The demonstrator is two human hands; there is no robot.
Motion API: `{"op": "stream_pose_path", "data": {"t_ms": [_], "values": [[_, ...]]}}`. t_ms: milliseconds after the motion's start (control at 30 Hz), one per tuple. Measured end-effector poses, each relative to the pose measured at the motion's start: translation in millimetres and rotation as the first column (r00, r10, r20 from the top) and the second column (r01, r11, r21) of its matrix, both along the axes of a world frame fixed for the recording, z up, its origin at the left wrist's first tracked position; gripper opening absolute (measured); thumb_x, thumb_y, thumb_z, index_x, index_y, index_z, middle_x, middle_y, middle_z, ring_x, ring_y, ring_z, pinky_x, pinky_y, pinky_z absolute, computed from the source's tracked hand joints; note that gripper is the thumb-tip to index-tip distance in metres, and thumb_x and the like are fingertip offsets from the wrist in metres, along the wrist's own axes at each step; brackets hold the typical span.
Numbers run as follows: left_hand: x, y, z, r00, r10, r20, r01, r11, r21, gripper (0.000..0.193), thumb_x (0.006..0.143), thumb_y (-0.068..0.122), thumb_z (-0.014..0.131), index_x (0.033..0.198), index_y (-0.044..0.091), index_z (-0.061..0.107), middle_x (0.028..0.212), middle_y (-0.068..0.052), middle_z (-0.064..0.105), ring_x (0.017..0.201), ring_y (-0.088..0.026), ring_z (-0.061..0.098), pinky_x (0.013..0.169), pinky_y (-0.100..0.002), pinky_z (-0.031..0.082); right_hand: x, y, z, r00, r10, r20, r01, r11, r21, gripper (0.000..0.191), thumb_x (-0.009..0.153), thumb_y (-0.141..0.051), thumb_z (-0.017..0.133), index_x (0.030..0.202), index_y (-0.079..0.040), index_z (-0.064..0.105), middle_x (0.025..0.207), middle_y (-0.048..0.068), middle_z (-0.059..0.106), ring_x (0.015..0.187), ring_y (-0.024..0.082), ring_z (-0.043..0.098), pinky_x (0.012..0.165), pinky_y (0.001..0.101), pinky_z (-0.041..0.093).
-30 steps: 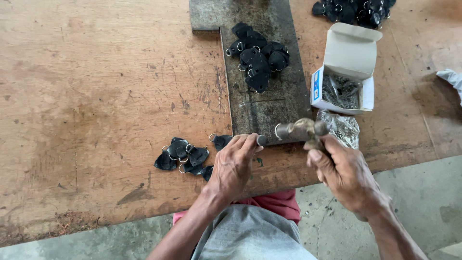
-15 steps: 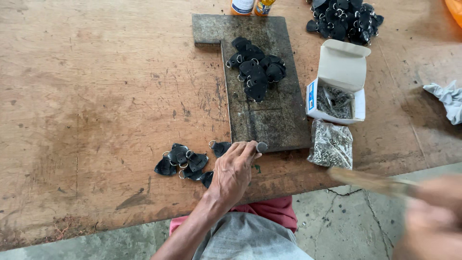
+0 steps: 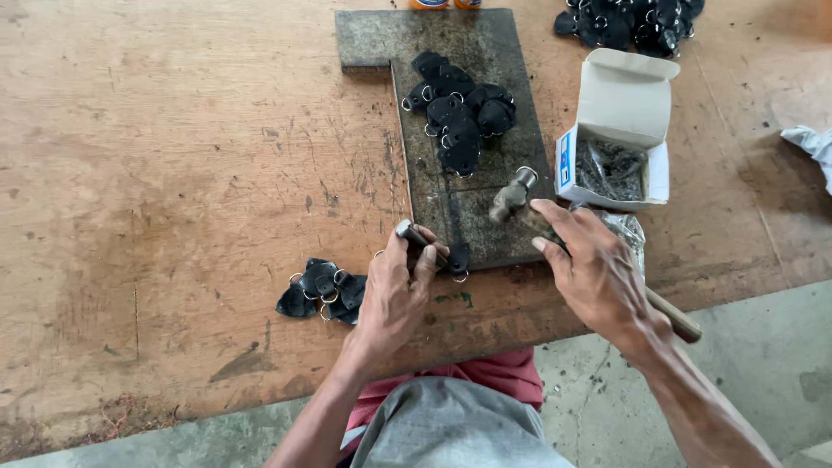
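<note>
My left hand (image 3: 394,295) grips a short metal punch (image 3: 407,232), its tip on a small black leather piece with a ring (image 3: 458,260) at the near edge of a dark metal plate (image 3: 451,186). My right hand (image 3: 598,273) holds a wooden-handled hammer (image 3: 513,198), its metal head just above the plate, right of the punch. A pile of black ringed leather pieces (image 3: 459,108) lies farther back on the plate. Another small pile (image 3: 322,290) rests on the wooden table (image 3: 173,173), left of my left hand.
An open white cardboard box (image 3: 617,130) of small dark metal parts stands right of the plate, a clear plastic bag (image 3: 628,230) in front of it. More black pieces (image 3: 628,22) lie at the back right. A white cloth (image 3: 810,143) is at the right edge.
My right hand has swung the hammer back in from the lower right, over the plate beside the punch. My left hand stays on the punch.
</note>
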State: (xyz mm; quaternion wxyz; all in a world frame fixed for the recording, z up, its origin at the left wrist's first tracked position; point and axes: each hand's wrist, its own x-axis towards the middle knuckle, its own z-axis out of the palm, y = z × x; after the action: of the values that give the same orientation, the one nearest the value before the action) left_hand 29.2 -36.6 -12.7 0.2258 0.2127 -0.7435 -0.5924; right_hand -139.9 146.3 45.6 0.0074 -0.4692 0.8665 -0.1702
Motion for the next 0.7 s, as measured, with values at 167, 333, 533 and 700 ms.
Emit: {"op": "stream_pose_path", "data": {"t_ms": [167,333,533,700], "values": [[2,-2,10,0.998,-0.029,0.057,0.024,0.997,0.079,0.014,0.098,0.006,0.050,0.111,0.003,0.054,0.097,-0.010,0.076,0.072,-0.022,0.069,0.070,-0.036,0.056,-9,-9,-21,0.998,-0.048,-0.042,0.051,0.997,0.066,0.050,0.092,-0.020,0.071,0.141,-0.016,0.061,0.102,0.012,0.062,0.088,0.028,0.061,0.076,0.0429,0.056],[3,-2,16,0.992,-0.032,0.118,0.021,0.996,0.090,0.014,0.097,0.006,0.051,0.109,0.001,0.057,0.094,-0.011,0.075,0.075,-0.020,0.067,0.070,-0.033,0.054,10,-25,-25,0.995,0.060,0.078,-0.067,0.994,0.089,0.051,0.089,-0.027,0.074,0.137,-0.014,0.063,0.121,0.016,0.055,0.107,0.031,0.051,0.084,0.0423,0.053],[16,-28,16,0.996,-0.038,0.076,0.022,0.981,0.191,0.012,0.099,0.005,0.047,0.111,0.005,0.049,0.106,-0.011,0.072,0.097,-0.020,0.071,0.087,-0.031,0.059,26,-36,-55,0.949,0.282,0.139,-0.259,0.952,-0.161,0.034,0.084,-0.024,0.080,0.111,-0.007,0.068,0.112,0.008,0.062,0.109,0.025,0.057,0.093,0.0437,0.054],[44,-44,22,0.966,0.069,0.248,-0.004,0.968,-0.252,0.035,0.086,0.004,0.069,0.112,0.002,0.046,0.101,-0.016,0.059,0.094,-0.028,0.062,0.085,-0.043,0.051,27,-14,-63,0.900,0.435,0.020,-0.388,0.823,-0.414,0.016,0.089,-0.002,0.078,0.100,-0.010,0.070,0.102,0.004,0.068,0.090,0.015,0.066,0.075,0.0240,0.061]]}}
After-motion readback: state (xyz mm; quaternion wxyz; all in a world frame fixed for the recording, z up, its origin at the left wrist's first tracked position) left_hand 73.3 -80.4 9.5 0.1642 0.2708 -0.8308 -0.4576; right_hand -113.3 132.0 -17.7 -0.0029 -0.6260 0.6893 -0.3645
